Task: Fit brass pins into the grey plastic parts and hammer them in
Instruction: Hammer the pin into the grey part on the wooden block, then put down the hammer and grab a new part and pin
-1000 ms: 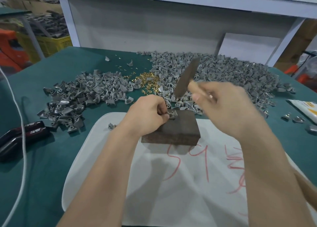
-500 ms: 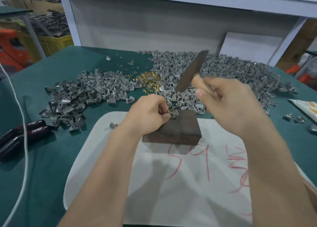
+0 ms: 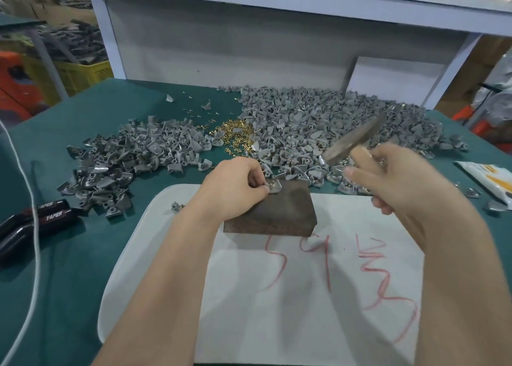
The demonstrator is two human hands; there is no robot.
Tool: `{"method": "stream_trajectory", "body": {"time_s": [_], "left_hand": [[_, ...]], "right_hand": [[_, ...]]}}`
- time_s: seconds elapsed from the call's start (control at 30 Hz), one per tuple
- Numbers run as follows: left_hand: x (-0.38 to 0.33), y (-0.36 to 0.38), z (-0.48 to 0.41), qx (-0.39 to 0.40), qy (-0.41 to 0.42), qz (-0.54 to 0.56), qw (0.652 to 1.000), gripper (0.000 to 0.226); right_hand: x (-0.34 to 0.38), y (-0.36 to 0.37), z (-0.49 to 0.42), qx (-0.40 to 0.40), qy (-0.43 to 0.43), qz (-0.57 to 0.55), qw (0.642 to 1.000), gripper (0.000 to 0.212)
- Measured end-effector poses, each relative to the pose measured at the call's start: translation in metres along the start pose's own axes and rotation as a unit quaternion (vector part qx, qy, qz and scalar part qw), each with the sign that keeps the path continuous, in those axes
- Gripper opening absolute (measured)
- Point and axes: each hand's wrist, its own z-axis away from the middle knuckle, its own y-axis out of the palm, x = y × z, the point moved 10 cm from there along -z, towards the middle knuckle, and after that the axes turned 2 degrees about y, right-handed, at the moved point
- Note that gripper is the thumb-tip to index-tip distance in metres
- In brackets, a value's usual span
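A person's left hand (image 3: 235, 188) steadies a grey plastic part (image 3: 273, 186) on the far corner of a dark block (image 3: 277, 213), fingers (image 3: 260, 191) pinching its edge, apparently to keep the piece square for the blow. A glint of brass shows on it. The right hand (image 3: 393, 191), fingers curled round the wooden handle, holds a hammer (image 3: 354, 141) raised right of the block, well clear of the part. Loose brass pins (image 3: 235, 135) lie between two heaps of grey parts (image 3: 332, 122) on the green counter (image 3: 69, 282) — near the block, likely to speed feeding.
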Motion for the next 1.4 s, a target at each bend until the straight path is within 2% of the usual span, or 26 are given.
{"method": "stream_trajectory", "body": {"time_s": [0.13, 0.23, 0.37, 0.43, 0.5, 0.57, 0.67, 0.73, 0.83, 0.97, 1.03, 1.1, 1.23, 1.33, 1.4], "left_hand": [[0.000, 0.003, -0.003, 0.015, -0.033, -0.021, 0.999, 0.012], [-0.004, 0.002, -0.008, 0.008, -0.061, -0.034, 0.998, 0.018], [-0.022, 0.005, -0.028, -0.027, -0.073, -0.020, 0.997, 0.011], [-0.034, 0.010, -0.043, -0.054, -0.072, -0.001, 0.996, 0.016], [-0.045, 0.012, -0.058, -0.091, -0.075, 0.029, 0.993, 0.017], [-0.053, 0.022, -0.070, -0.083, -0.074, 0.074, 0.991, 0.013], [-0.061, 0.037, -0.076, -0.028, -0.050, 0.120, 0.991, 0.026], [-0.055, 0.028, -0.072, -0.045, -0.041, 0.132, 0.989, 0.031], [-0.030, 0.000, -0.059, -0.095, -0.052, 0.099, 0.989, 0.030], [0.016, -0.041, -0.034, -0.170, -0.104, 0.067, 0.978, 0.022], [0.035, -0.058, -0.020, -0.216, -0.123, 0.098, 0.964, 0.022], [0.051, -0.072, -0.008, -0.266, -0.135, 0.182, 0.937, 0.023], [0.077, -0.087, 0.008, -0.332, -0.164, 0.302, 0.878, 0.027], [0.085, -0.089, 0.011, -0.345, -0.163, 0.329, 0.864, 0.026], [0.087, -0.085, 0.011, -0.343, -0.166, 0.335, 0.862, 0.024]], "right_hand": [[-0.034, 0.025, -0.002, 0.154, 0.066, 0.077, 0.983, 0.022], [-0.054, 0.036, 0.000, 0.212, 0.072, 0.152, 0.963, 0.026], [-0.054, 0.041, -0.003, 0.221, 0.055, 0.194, 0.954, 0.014], [-0.048, 0.044, -0.005, 0.214, 0.057, 0.190, 0.957, 0.010], [-0.044, 0.048, -0.007, 0.204, 0.055, 0.184, 0.960, 0.018], [-0.040, 0.048, -0.010, 0.195, 0.051, 0.176, 0.964, 0.034], [-0.029, 0.035, -0.019, 0.133, 0.043, 0.159, 0.977, 0.036], [-0.016, 0.024, -0.023, 0.078, 0.030, 0.138, 0.987, 0.034], [0.018, 0.027, -0.022, 0.044, -0.013, 0.096, 0.994, 0.023], [0.086, 0.055, -0.017, 0.035, -0.124, 0.050, 0.990, 0.010], [0.122, 0.085, -0.018, 0.049, -0.184, 0.054, 0.980, 0.018], [0.150, 0.128, -0.021, 0.092, -0.226, 0.093, 0.965, 0.028], [0.169, 0.205, -0.031, 0.179, -0.228, 0.213, 0.933, 0.037], [0.168, 0.242, -0.035, 0.239, -0.209, 0.256, 0.913, 0.032], [0.175, 0.256, -0.038, 0.227, -0.250, 0.275, 0.900, 0.035]]}}
